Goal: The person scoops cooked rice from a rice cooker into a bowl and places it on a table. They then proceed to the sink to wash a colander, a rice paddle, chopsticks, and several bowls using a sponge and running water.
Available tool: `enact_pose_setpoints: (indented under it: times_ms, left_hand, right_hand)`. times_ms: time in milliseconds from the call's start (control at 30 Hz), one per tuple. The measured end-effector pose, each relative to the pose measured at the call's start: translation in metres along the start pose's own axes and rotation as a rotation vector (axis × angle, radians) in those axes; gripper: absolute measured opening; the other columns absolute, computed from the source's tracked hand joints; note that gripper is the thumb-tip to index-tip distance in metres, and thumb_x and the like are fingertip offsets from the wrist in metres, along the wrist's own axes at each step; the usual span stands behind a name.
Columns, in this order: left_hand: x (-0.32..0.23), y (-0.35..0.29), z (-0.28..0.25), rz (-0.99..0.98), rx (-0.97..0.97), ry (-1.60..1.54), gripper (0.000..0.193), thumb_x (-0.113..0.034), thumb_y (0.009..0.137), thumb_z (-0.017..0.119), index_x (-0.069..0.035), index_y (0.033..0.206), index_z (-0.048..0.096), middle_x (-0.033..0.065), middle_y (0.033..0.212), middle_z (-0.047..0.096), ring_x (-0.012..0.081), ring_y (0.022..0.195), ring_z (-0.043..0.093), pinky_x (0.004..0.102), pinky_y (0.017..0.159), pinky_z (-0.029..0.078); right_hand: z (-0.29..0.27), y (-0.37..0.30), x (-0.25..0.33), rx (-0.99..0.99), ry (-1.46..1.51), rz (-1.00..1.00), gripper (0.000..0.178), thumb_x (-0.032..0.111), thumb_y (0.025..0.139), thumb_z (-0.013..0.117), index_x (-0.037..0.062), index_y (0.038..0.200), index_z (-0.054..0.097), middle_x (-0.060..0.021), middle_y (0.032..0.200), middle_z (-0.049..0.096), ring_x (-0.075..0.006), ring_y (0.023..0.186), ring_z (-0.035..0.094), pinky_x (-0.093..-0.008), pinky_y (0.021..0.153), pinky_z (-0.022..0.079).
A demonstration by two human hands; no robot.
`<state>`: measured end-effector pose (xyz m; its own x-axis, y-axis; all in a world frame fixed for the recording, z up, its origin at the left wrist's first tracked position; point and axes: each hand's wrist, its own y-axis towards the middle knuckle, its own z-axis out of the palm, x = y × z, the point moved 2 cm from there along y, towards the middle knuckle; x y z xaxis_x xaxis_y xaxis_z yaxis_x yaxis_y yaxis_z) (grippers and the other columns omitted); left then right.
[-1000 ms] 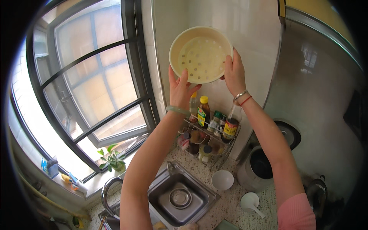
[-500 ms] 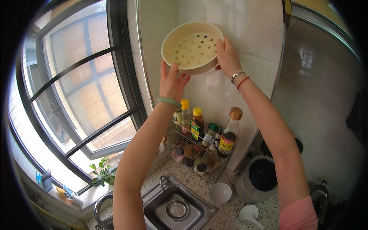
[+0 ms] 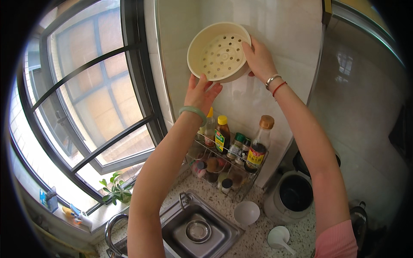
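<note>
A cream plastic steamer basket (image 3: 219, 58) with round holes in its bottom is held up high against the tiled wall, its inside tilted toward me. My right hand (image 3: 261, 63) grips its right side, thumb over the rim and fingers behind. At the lower left, my left hand (image 3: 200, 93) supports it with the fingertips at the rim, partly hidden under the basket. Below hangs or stands a wire spice rack (image 3: 232, 165) with several bottles, among them a sauce bottle with a brown cap (image 3: 257, 148) and a yellow-capped bottle (image 3: 222, 134).
Beneath are a steel sink (image 3: 215, 234) with a round strainer, a white bowl (image 3: 246, 213) and a white scoop (image 3: 278, 237). An open rice cooker (image 3: 294, 193) stands right of the rack. To the left is an open window (image 3: 99, 94) with a potted plant (image 3: 117, 191) on its sill.
The steamer basket has shifted slightly right and tipped so more of its perforated bottom faces me. Both hands moved along with it.
</note>
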<state>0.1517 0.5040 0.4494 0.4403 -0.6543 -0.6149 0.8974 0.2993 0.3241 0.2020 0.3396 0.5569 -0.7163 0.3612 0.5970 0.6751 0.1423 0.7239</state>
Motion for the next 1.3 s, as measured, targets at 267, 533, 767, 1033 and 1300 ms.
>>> enact_pose_setpoints:
  times_ms: [267, 533, 767, 1033, 1300]
  left_hand:
    - [0.022, 0.007, 0.004, -0.174, 0.135, -0.007, 0.044, -0.018, 0.101, 0.045, 0.009, 0.135, 0.035, 0.0310, 0.136, 0.043, 0.0377, 0.124, 0.049, 0.0442, 0.106, 0.045]
    - [0.057, -0.130, -0.023, -0.197, 0.211, 0.085, 0.041, -0.013, 0.102, 0.038, 0.006, 0.139, 0.036, 0.0280, 0.138, 0.044, 0.0310, 0.132, 0.044, 0.0356, 0.111, 0.038]
    - [0.167, -0.306, -0.110, -0.550, -0.272, 0.126, 0.043, -0.010, 0.094, 0.053, 0.000, 0.134, 0.043, 0.0141, 0.114, 0.061, 0.0283, 0.105, 0.063, 0.0413, 0.090, 0.053]
    - [0.295, -0.406, -0.193, -0.846, -0.690, 0.286, 0.056, -0.010, 0.094, 0.055, -0.009, 0.142, 0.027, 0.0132, 0.108, 0.058, 0.0277, 0.097, 0.063, 0.0443, 0.082, 0.056]
    - [0.353, -0.381, -0.204, -0.910, -0.657, 0.165, 0.056, -0.002, 0.094, 0.041, -0.019, 0.144, 0.024, 0.0198, 0.128, 0.050, 0.0381, 0.094, 0.066, 0.0456, 0.066, 0.061]
  right_hand:
    - [-0.012, -0.023, -0.064, -0.002, -0.252, -0.277, 0.042, 0.030, 0.091, 0.053, 0.0024, 0.122, 0.058, -0.0246, 0.112, 0.064, -0.0305, 0.105, 0.063, -0.0404, 0.091, 0.047]
    - [-0.070, -0.185, -0.023, 0.139, 0.159, -0.086, 0.045, 0.033, 0.096, 0.053, -0.0061, 0.117, 0.059, -0.0127, 0.098, 0.067, -0.0178, 0.092, 0.065, -0.0300, 0.079, 0.051]
    - [-0.109, -0.449, -0.071, 0.418, 0.809, 1.074, 0.041, 0.028, 0.103, 0.042, -0.0049, 0.119, 0.059, -0.0147, 0.115, 0.065, -0.0221, 0.103, 0.065, -0.0367, 0.091, 0.052]
    - [-0.129, -0.663, -0.133, -0.142, 0.979, 1.693, 0.043, 0.034, 0.098, 0.052, -0.0048, 0.117, 0.046, -0.0255, 0.122, 0.055, -0.0353, 0.111, 0.059, -0.0441, 0.097, 0.049]
    - [-0.125, -0.711, -0.205, -0.501, 1.033, 1.655, 0.035, 0.012, 0.094, 0.048, -0.0085, 0.122, 0.042, -0.0259, 0.121, 0.054, -0.0390, 0.113, 0.056, -0.0493, 0.100, 0.048]
